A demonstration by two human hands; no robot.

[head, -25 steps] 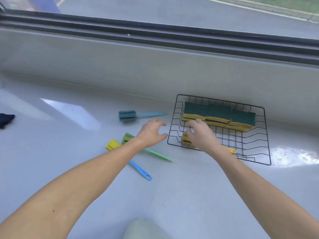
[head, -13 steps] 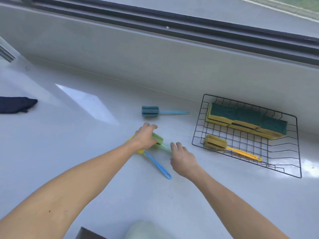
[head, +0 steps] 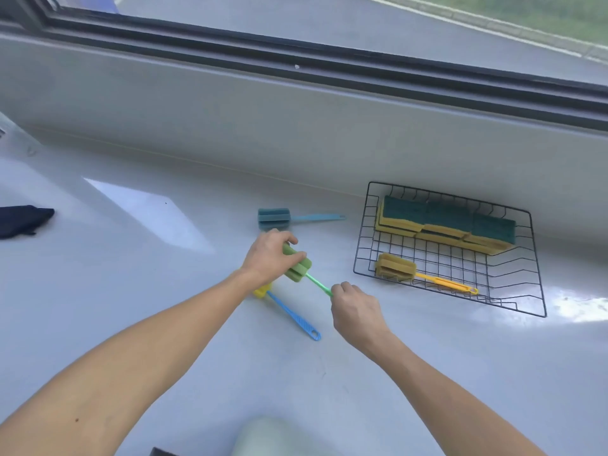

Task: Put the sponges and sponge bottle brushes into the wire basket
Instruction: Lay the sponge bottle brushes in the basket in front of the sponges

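My left hand (head: 268, 258) grips the sponge head of a green bottle brush (head: 301, 270), and my right hand (head: 353, 312) holds the end of its green handle. Under my left wrist lies a yellow-headed brush with a blue handle (head: 292, 315). A teal brush (head: 274, 219) lies farther back on the white counter. To the right stands the black wire basket (head: 539, 291). It holds several green-and-yellow sponges (head: 447, 222) along its back and a yellow brush with an orange handle (head: 396, 266) at its front.
A dark blue cloth (head: 19, 220) lies at the far left of the counter. A low white wall (head: 296, 133) and a window frame run behind the counter. A pale rounded object (head: 263, 437) shows at the bottom edge.
My right hand left the basket, where the yellow brush now lies, and came to the green brush's handle. My left hand closed on the green sponge head and raised it.
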